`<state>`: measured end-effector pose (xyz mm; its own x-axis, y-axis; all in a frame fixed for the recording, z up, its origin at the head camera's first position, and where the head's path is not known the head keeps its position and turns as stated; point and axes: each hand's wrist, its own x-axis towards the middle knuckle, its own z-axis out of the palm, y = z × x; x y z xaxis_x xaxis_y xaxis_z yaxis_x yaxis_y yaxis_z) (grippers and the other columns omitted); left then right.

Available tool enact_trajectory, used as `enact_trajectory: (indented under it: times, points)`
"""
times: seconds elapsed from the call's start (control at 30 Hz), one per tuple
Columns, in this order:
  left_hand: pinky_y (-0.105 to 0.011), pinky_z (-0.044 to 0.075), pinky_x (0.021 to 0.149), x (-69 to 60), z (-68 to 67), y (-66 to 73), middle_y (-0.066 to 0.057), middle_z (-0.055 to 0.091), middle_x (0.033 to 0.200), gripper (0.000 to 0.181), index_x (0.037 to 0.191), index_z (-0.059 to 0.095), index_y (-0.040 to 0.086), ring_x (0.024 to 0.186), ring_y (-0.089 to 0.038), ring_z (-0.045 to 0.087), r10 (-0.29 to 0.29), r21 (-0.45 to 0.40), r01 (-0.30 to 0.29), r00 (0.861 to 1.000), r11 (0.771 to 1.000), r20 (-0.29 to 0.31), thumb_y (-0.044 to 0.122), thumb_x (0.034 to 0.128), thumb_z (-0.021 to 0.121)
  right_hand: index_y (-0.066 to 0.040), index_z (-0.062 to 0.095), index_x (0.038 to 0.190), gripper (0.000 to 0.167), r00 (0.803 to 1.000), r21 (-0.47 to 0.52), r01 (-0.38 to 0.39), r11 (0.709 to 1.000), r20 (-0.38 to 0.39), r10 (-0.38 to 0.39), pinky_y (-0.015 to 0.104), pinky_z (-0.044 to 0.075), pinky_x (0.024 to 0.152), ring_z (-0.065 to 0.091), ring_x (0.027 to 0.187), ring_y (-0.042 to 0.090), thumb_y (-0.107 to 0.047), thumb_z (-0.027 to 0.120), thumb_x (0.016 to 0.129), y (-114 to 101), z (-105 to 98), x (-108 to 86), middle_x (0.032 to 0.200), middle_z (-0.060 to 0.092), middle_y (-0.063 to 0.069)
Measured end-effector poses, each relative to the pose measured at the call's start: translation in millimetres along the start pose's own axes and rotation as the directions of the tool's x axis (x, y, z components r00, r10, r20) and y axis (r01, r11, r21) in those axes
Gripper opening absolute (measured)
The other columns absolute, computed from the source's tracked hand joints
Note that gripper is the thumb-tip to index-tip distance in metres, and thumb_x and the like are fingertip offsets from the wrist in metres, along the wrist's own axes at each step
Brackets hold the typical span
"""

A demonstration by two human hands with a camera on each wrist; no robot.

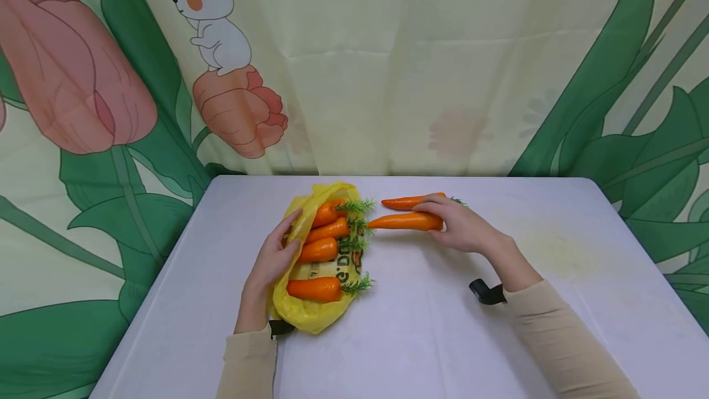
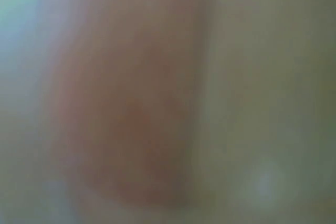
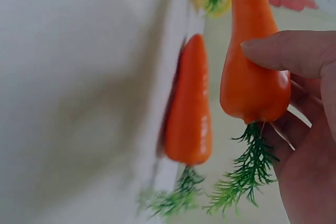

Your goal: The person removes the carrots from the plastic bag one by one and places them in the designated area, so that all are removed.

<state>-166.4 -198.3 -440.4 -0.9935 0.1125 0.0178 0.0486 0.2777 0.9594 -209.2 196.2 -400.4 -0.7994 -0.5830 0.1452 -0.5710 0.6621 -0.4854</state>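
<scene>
A yellow plastic bag (image 1: 279,300) lies with its mouth turned to the right, and several orange carrots (image 1: 314,289) with green tops rest in it. My left hand (image 1: 275,254) grips the bag's left edge, thumb over the rim; the left wrist view is too blurred to show more. Between thumb and fingers my right hand (image 1: 456,223) holds a carrot (image 3: 254,77), its tip pointing left toward the bag and its green top hanging down in the right wrist view. Another carrot (image 3: 190,108) lies on the table just behind the held one.
A white-covered table (image 1: 421,325) carries everything. Behind it hangs a curtain (image 1: 354,79) printed with tulips, leaves and a rabbit on a carrot. Black wrist cameras (image 1: 487,292) are strapped at both wrists.
</scene>
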Motion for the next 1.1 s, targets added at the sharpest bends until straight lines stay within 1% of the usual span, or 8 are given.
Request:
enact_trajectory:
  times: [0.17,0.2,0.4,0.5,0.6,0.73,0.93,1.1]
  points:
    - [-0.049,0.035,0.109,0.6,-0.4,1.4,-0.01,0.037,0.156,0.062,0.157,0.04,0.022,0.131,-0.029,0.041,-0.009,0.026,0.009,1.0,1.0,-0.015,0.002,0.0991,0.05,-0.01,0.066,0.13,0.05,1.0,0.046,-0.004,0.999,0.016,0.003,0.049,0.042,0.096,0.05,0.117,0.032,0.009,0.064,0.084,17,2,-2.6,0.143,0.051,0.013]
    - [-0.049,0.035,0.109,0.4,-0.4,1.7,-0.008,0.036,0.156,0.062,0.157,0.04,0.022,0.131,-0.029,0.041,-0.012,0.029,0.012,1.0,0.999,-0.019,0.002,0.099,0.05,-0.01,0.066,0.13,0.049,1.0,0.044,-0.014,0.999,0.018,0.013,0.051,0.042,0.097,0.05,0.118,0.032,0.008,0.065,0.084,20,3,-2.9,0.142,0.051,0.013]
    - [-0.05,0.038,0.106,-0.9,-2.0,0.1,-0.015,0.042,0.15,0.062,0.157,0.039,0.019,0.126,-0.032,0.044,0.007,0.023,-0.007,1.0,1.0,-0.001,0.0,0.0989,0.05,-0.008,0.065,0.131,0.043,0.993,-0.005,-0.115,0.993,0.031,0.115,0.055,0.04,0.104,0.051,0.122,0.034,-0.003,0.072,0.089,31,8,-3.6,0.136,0.055,0.01]
    - [-0.05,0.038,0.106,-0.7,-2.1,-1.6,-0.015,0.043,0.147,0.062,0.157,0.039,0.018,0.125,-0.032,0.045,0.011,0.01,-0.011,1.0,1.0,0.006,0.0,0.0988,0.05,-0.007,0.064,0.132,0.044,0.991,-0.014,-0.129,0.991,0.036,0.13,0.055,0.04,0.105,0.05,0.123,0.034,-0.003,0.072,0.089,36,12,-3.1,0.138,0.053,0.012]
    - [-0.049,0.038,0.106,-1.0,-1.8,-2.0,-0.016,0.044,0.146,0.062,0.157,0.039,0.018,0.126,-0.031,0.045,0.013,0.014,-0.013,1.0,1.0,0.008,0.0,0.0993,0.05,-0.007,0.064,0.132,0.043,0.992,-0.021,-0.122,0.992,0.03,0.122,0.054,0.042,0.102,0.051,0.12,0.035,-0.003,0.071,0.089,40,17,-3.3,0.137,0.055,0.012]
    - [-0.048,0.039,0.105,-0.8,-1.3,-1.7,-0.016,0.044,0.145,0.062,0.157,0.039,0.018,0.125,-0.032,0.046,0.017,0.014,-0.017,1.0,1.0,0.011,0.0,0.0993,0.05,-0.007,0.065,0.132,0.043,0.992,-0.034,-0.118,0.992,0.029,0.119,0.054,0.043,0.098,0.053,0.118,0.037,-0.003,0.068,0.09,43,21,-3.7,0.135,0.059,0.011]
    - [-0.049,0.04,0.104,0.1,-0.9,-1.4,-0.015,0.045,0.144,0.062,0.157,0.039,0.021,0.126,-0.032,0.046,0.012,-0.007,-0.012,1.0,1.0,0.013,0.001,0.0991,0.051,-0.003,0.061,0.135,0.046,0.982,-0.058,-0.178,0.982,0.06,0.181,0.058,0.038,0.105,0.047,0.127,0.04,-0.004,0.071,0.09,39,18,-4.5,0.14,0.053,0.017]
    - [-0.051,0.039,0.105,0.6,-1.2,-1.4,-0.015,0.043,0.147,0.063,0.157,0.039,0.021,0.128,-0.033,0.045,0.016,0.001,-0.016,1.0,1.0,0.011,0.001,0.099,0.051,-0.004,0.063,0.133,0.046,0.978,-0.062,-0.202,0.977,0.032,0.204,0.059,0.035,0.107,0.043,0.132,0.041,-0.006,0.073,0.089,34,13,-8.0,0.14,0.052,0.017]
